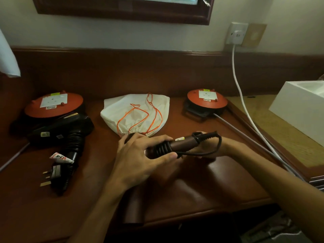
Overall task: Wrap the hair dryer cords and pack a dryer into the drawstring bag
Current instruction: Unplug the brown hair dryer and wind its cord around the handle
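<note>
A dark hair dryer handle (184, 142) lies across both hands above the desk, with black cord (162, 149) coiled round it and a loose loop (213, 147) hanging off its right end. My left hand (140, 156) grips the coiled part, thumb pressing the cord. My right hand (208, 151) holds the handle's right end from beneath, mostly hidden. The white drawstring bag (135, 114) with orange strings lies flat just behind. A second black dryer (61, 127) rests at the left, its cord wrapped and its plug (52, 175) on the desk.
Two red round extension reels sit at the back left (54, 105) and back right (206, 99). A white cable (240, 88) runs from the wall socket (236, 33) down the right side. A white box (301, 109) stands at far right. The brown desk (201, 190) ends near me.
</note>
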